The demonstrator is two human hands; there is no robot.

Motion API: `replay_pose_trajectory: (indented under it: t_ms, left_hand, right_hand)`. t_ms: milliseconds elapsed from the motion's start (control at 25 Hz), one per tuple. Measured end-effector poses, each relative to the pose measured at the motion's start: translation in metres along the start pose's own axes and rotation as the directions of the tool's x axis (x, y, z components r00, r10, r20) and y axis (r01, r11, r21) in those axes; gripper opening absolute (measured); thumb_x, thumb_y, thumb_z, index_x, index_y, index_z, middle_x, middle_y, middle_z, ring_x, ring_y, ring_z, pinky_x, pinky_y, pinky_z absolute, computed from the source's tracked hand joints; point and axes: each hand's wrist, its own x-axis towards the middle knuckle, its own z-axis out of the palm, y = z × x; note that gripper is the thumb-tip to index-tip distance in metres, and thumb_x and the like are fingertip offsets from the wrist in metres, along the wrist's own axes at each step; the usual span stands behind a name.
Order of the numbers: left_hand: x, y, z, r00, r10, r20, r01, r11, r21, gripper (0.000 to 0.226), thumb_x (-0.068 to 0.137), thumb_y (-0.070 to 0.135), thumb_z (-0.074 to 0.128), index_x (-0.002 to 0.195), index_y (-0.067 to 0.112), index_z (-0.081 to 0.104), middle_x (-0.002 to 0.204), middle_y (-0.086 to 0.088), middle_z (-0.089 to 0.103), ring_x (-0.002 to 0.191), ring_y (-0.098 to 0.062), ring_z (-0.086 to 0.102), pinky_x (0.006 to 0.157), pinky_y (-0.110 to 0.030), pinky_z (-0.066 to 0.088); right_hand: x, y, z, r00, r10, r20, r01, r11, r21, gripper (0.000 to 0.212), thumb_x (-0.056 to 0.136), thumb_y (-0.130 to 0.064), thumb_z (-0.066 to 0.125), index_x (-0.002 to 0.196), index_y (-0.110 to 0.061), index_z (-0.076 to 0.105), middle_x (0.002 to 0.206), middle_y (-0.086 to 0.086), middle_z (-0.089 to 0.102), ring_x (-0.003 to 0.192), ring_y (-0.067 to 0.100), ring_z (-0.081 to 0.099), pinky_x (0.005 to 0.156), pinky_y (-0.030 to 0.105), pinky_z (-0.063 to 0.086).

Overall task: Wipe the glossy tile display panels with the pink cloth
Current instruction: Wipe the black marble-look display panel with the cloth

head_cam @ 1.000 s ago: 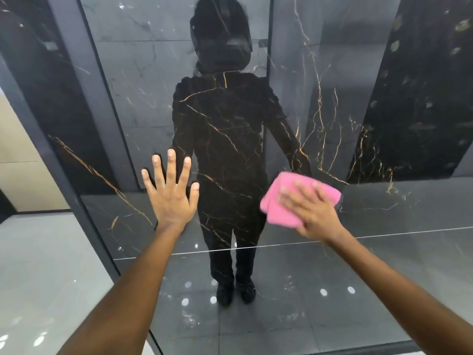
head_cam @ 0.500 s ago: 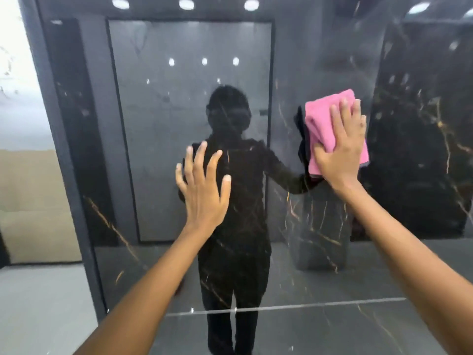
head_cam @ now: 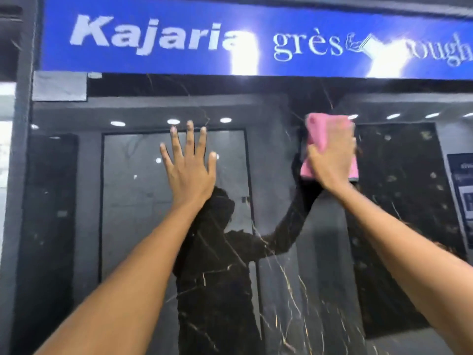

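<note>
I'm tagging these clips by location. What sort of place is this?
Most likely a tile showroom: a blue brand sign tops a glossy dark marble-look panel that mirrors ceiling spotlights and other panels.

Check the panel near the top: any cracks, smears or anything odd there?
Nothing stands out. The gold lines on the glossy tile panel look like marble veining, not cracks. The bright patches on the blue sign are light glare. The pink cloth lies under the right hand; the left hand rests flat.
</note>
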Motion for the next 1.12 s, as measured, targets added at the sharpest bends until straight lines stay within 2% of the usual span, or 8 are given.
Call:
replay_pose_trajectory:
  t_ms: [160, 320, 400, 600, 800, 880, 1000, 1120]
  left_hand:
    - [-0.003, -0.005, 0.009, 0.998, 0.033, -0.062, -0.032, 0.999, 0.02, 0.058, 0.102, 0.046, 0.018, 0.157, 0.025, 0.013, 0.165, 0.0, 0.004, 0.151, -0.031, -0.004, 0.119, -0.055, -0.003]
    - [-0.005, -0.005, 0.011, 0.996, 0.031, -0.087, -0.029, 0.999, 0.023, 0.063, 0.098, 0.049, 0.009, 0.156, 0.024, 0.012, 0.165, -0.001, 0.003, 0.151, -0.03, -0.003, 0.118, -0.054, -0.004]
    - [-0.004, -0.005, 0.013, 0.995, 0.036, -0.09, -0.034, 0.999, 0.029, 0.063, 0.098, 0.049, 0.009, 0.156, 0.024, 0.012, 0.165, 0.0, 0.003, 0.151, -0.03, -0.003, 0.119, -0.054, -0.003]
    - [-0.004, -0.005, 0.01, 0.995, 0.029, -0.092, -0.027, 0.999, 0.023, 0.063, 0.099, 0.048, 0.012, 0.156, 0.022, 0.015, 0.164, -0.001, 0.006, 0.151, -0.031, 0.0, 0.119, -0.055, -0.001]
    - [-0.004, -0.004, 0.009, 0.996, 0.024, -0.08, -0.022, 0.999, 0.034, 0.061, 0.1, 0.049, 0.012, 0.156, 0.024, 0.015, 0.165, 0.001, 0.005, 0.151, -0.029, -0.001, 0.118, -0.052, -0.006]
    - [-0.003, -0.004, 0.007, 0.998, 0.028, -0.052, -0.027, 0.999, 0.032, 0.062, 0.099, 0.049, 0.011, 0.156, 0.025, 0.015, 0.165, 0.002, 0.004, 0.151, -0.028, -0.003, 0.119, -0.051, -0.007]
    - [-0.003, -0.002, -0.003, 0.999, -0.029, -0.04, 0.027, 0.999, -0.043, 0.057, 0.102, 0.046, 0.022, 0.156, 0.026, 0.021, 0.164, 0.005, 0.006, 0.151, -0.024, -0.001, 0.12, -0.05, -0.004]
    - [-0.001, 0.028, -0.013, 0.982, -0.167, -0.084, 0.148, 0.969, -0.199, 0.054, 0.103, 0.036, 0.037, 0.154, 0.024, 0.024, 0.164, 0.003, 0.008, 0.151, -0.022, 0.0, 0.122, -0.049, -0.002]
  right_hand:
    - [-0.041, 0.004, 0.031, 0.337, -0.879, 0.337, 0.935, 0.356, -0.006, 0.072, 0.077, -0.036, 0.05, 0.142, -0.004, 0.044, 0.151, 0.019, 0.037, 0.143, 0.035, 0.028, 0.12, 0.045, 0.014]
    - [0.089, -0.002, -0.001, 0.994, -0.028, -0.101, 0.021, 0.997, -0.076, 0.068, 0.072, -0.039, 0.038, 0.133, -0.013, 0.052, 0.131, 0.021, 0.053, 0.125, 0.04, 0.046, 0.104, 0.046, 0.038]
    - [0.096, -0.057, 0.002, 0.956, 0.212, -0.203, -0.207, 0.977, 0.046, 0.06, 0.068, -0.033, 0.039, 0.121, -0.013, 0.059, 0.117, 0.018, 0.058, 0.115, 0.036, 0.05, 0.097, 0.042, 0.04]
    - [0.064, -0.123, 0.042, 0.708, -0.659, 0.255, 0.691, 0.721, -0.055, 0.083, 0.076, -0.043, 0.041, 0.151, -0.011, 0.028, 0.16, 0.009, 0.021, 0.148, 0.024, 0.016, 0.118, 0.031, 0.006]
    - [0.121, -0.035, 0.001, 0.962, 0.216, -0.168, -0.22, 0.975, -0.008, 0.074, 0.064, -0.046, 0.028, 0.126, -0.016, 0.054, 0.129, 0.016, 0.053, 0.123, 0.036, 0.045, 0.108, 0.049, 0.036]
    - [0.055, -0.052, 0.023, 0.982, -0.19, -0.024, 0.19, 0.982, -0.008, 0.072, 0.073, -0.038, 0.036, 0.138, -0.01, 0.048, 0.143, 0.02, 0.044, 0.134, 0.037, 0.038, 0.118, 0.043, 0.02]
    - [-0.019, -0.005, 0.035, 0.518, -0.816, 0.255, 0.848, 0.529, -0.03, 0.077, 0.077, -0.037, 0.049, 0.145, -0.004, 0.039, 0.152, 0.018, 0.035, 0.142, 0.033, 0.03, 0.12, 0.037, 0.012]
    - [0.061, 0.07, -0.015, 0.938, -0.345, -0.017, 0.344, 0.938, -0.043, 0.074, 0.072, -0.039, 0.048, 0.138, -0.005, 0.047, 0.142, 0.021, 0.047, 0.13, 0.04, 0.043, 0.115, 0.04, 0.024]
